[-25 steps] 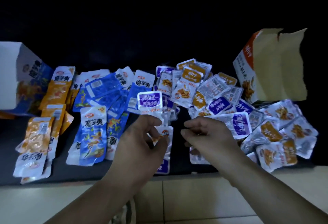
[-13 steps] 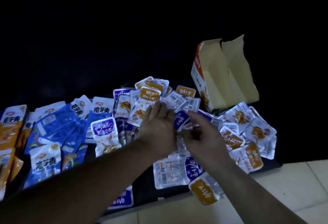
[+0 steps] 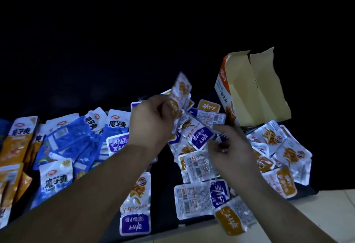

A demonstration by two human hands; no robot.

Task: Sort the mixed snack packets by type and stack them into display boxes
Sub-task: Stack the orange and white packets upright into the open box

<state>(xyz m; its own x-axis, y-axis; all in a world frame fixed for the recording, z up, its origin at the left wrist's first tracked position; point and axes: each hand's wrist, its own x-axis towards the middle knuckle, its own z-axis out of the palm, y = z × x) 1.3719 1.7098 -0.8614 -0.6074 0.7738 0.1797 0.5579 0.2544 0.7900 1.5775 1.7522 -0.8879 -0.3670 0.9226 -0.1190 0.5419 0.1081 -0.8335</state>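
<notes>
Sorting in progress, seen from above. My left hand [image 3: 151, 123] is curled round a small fan of orange-labelled packets [image 3: 181, 87], raised above the heap. My right hand [image 3: 233, 152] pinches the edge of a purple-labelled packet [image 3: 199, 137] between thumb and forefinger, and the packet tilts up from the pile. The open display box [image 3: 244, 92] stands just behind the heap, flaps up and leaning. The remaining small packets [image 3: 284, 146] lie loose on the dark mat [image 3: 165, 167], and the long blue packets [image 3: 65, 142] lie well to the left.

Handling, as I judge it: the packets are light, thin and flexible, and their glossy film is likely to slide, so a stack can fan apart. The flat sealed border looks like the best hold. A gathered stack is better clamped across its faces than held by a corner.

Not resolved: the top packet in my left hand is blurred. I cannot tell how many packets that hand holds, and the box interior faces away. My forearms cover part of the pile, and the background is black. The frame's left edge cuts off further packets.
</notes>
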